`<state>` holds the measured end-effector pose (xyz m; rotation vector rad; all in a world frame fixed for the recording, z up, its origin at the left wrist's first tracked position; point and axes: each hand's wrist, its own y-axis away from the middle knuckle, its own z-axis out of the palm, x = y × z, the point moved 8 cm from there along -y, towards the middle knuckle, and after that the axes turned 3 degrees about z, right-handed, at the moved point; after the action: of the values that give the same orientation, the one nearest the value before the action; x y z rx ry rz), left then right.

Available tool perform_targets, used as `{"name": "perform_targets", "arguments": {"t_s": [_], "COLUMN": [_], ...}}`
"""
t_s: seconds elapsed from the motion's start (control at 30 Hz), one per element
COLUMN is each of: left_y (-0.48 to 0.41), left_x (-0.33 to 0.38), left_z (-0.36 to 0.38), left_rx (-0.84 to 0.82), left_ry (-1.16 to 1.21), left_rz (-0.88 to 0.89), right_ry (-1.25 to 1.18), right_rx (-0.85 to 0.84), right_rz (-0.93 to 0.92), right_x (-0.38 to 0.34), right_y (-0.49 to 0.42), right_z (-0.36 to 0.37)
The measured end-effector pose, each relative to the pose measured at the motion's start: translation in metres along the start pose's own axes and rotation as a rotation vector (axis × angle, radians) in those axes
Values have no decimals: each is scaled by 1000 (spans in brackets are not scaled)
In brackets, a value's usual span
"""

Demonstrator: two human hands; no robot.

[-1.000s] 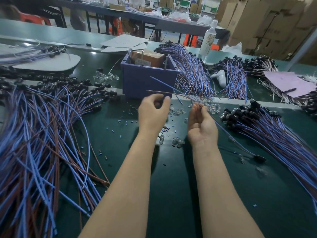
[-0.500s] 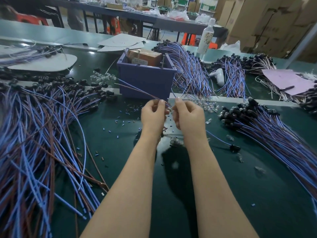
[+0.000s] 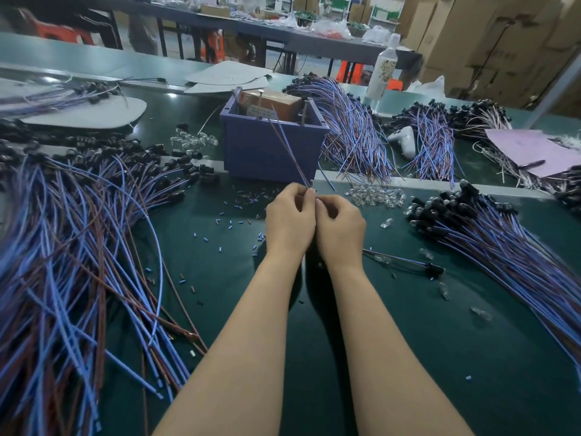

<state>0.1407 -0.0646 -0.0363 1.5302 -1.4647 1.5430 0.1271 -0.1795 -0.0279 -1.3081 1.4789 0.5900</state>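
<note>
**L hand pinching wire pair**

I see it (blue + brown) run to 11 o'clock across the purple bin. R hand touches L hand at 3 o'clock, fingers curled; can't tell what they hold.

Dark green table. Left side: big heap of blue & brown wires w/ black caps. Right side: 2nd wire bundle. Upper center: blue box. Clear bulbs just right of it, tiny cut bits below-left. Pink sheet upper right, white card upper left.
</note>
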Motion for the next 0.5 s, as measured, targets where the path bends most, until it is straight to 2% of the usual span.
{"name": "perform_targets", "arguments": {"t_s": [0.1,0.2,0.3,0.5], "left_y": [1,-1,-2,-3], "left_x": [-1,-11,-17,-11], "left_z": [-4,-9,-10,-13], "left_rx": [43,118,155,131], "left_ry": [9,217,381,296], "left_rz": [-14,-135,-215,-141], "right_ry": [-128,-233,-150,-4], "right_rx": [20,107,132,54], "right_rz": [75,133,85,-10], "right_x": [7,13,10,3], "right_y": [-3,-6,-4,-2], "right_z": [0,-8,-10,0]}}
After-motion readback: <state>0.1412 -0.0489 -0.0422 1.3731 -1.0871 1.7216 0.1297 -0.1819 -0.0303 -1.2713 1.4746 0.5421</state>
